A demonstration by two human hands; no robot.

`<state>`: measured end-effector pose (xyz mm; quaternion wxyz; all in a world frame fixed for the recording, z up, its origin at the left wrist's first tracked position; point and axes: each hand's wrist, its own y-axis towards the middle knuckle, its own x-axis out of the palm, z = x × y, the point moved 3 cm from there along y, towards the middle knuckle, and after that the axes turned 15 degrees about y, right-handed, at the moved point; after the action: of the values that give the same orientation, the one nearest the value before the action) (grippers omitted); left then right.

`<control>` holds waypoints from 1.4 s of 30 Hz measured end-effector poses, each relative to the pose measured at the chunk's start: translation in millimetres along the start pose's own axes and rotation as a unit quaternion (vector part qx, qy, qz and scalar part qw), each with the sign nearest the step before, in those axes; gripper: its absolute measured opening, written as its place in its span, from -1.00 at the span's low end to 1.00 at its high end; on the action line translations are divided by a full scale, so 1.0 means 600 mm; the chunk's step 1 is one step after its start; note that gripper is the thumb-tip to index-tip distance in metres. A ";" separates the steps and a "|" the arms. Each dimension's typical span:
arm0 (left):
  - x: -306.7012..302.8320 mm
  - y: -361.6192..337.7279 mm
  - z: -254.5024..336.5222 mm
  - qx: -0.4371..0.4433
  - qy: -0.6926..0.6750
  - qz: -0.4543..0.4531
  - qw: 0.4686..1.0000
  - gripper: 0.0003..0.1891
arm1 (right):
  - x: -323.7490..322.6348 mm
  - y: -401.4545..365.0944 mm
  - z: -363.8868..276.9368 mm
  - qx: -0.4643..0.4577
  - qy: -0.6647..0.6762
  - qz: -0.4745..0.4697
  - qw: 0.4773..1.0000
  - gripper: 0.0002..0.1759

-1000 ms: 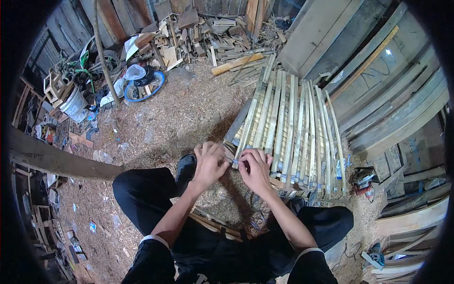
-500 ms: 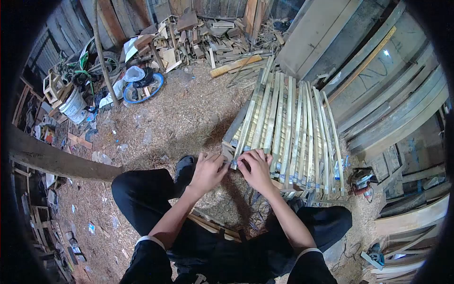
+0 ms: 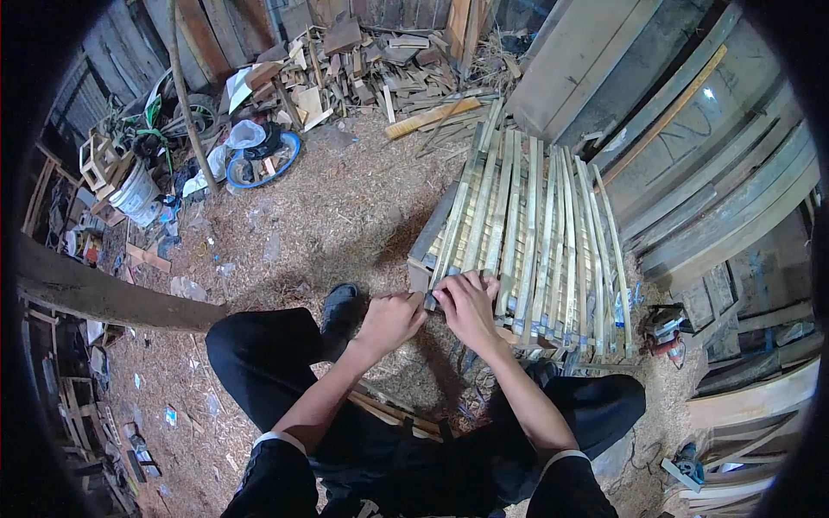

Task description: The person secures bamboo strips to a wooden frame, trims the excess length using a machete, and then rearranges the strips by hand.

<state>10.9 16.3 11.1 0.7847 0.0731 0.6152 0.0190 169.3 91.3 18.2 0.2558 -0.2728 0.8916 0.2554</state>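
Observation:
Long, narrow wooden strips [image 3: 494,207] lie side by side on a low stand, their near ends pointing toward me. My right hand [image 3: 469,304] rests at the near end of the leftmost strips, its fingers curled and the thumb side against a strip's dark end [image 3: 430,300]. Close on the left of that end is my left hand [image 3: 393,321], with fingers curled in a pinch. Whatever lies between those left fingers is too small or hidden to make out. Bluish-grey bands show near the ends of several strips.
Wood offcuts [image 3: 380,73] are heaped against the back wall. At the left stand a blue basin [image 3: 289,164] and a white bucket [image 3: 136,197]. A wooden beam [image 3: 112,289] juts in from the left. Boards lean on the right, near a power tool [image 3: 665,332] on the shavings-covered floor.
My left hand has turned and its fingers have curled in tighter, shifting slightly right and down beside the strip's end. My right hand stays at nearly the same spot.

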 end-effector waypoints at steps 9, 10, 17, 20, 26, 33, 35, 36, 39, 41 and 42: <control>-0.006 0.009 -0.004 -0.016 -0.058 -0.020 0.998 -0.78 | 0.010 0.015 0.004 0.008 -0.035 0.006 0.999 -0.88; -0.004 0.010 -0.005 -0.019 -0.054 -0.039 0.998 -0.76 | 0.011 0.014 0.002 0.007 -0.036 0.004 0.999 -0.88; -0.002 0.006 -0.009 0.015 -0.064 -0.009 0.998 -0.76 | 0.015 -0.003 0.004 0.035 -0.043 0.035 0.998 -0.86; -0.009 0.006 -0.011 0.006 -0.054 -0.007 0.998 -0.78 | 0.009 -0.002 0.003 0.036 -0.036 0.043 0.998 -0.87; -0.011 0.001 -0.011 0.006 -0.019 -0.007 1.000 -0.83 | -0.008 -0.003 0.011 0.075 -0.002 0.001 0.997 -0.86; -0.027 0.007 -0.016 -0.043 -0.034 0.036 0.998 -0.84 | -0.013 0.003 0.012 0.040 0.044 -0.040 0.997 -0.85; -0.027 0.005 -0.014 -0.047 -0.037 0.019 0.998 -0.85 | -0.013 0.006 0.018 0.040 0.055 -0.062 0.996 -0.84; -0.024 0.005 -0.011 -0.038 -0.038 0.035 0.998 -0.85 | -0.016 0.009 0.019 0.039 0.056 -0.061 0.996 -0.84; -0.018 0.006 -0.005 -0.032 -0.023 0.069 0.997 -0.84 | -0.023 0.015 0.016 0.010 0.045 -0.077 0.996 -0.90; -0.019 0.007 -0.004 -0.035 -0.005 0.086 0.996 -0.80 | -0.020 0.017 0.017 0.008 0.063 -0.072 0.995 -0.91; -0.027 0.008 -0.002 -0.030 -0.012 0.091 0.995 -0.75 | -0.017 0.018 0.017 0.006 0.085 -0.068 0.994 -0.91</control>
<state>6.1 19.4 27.1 0.7891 0.1053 0.5953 0.1084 173.5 108.8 20.0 0.1977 -0.3517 0.8909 0.2085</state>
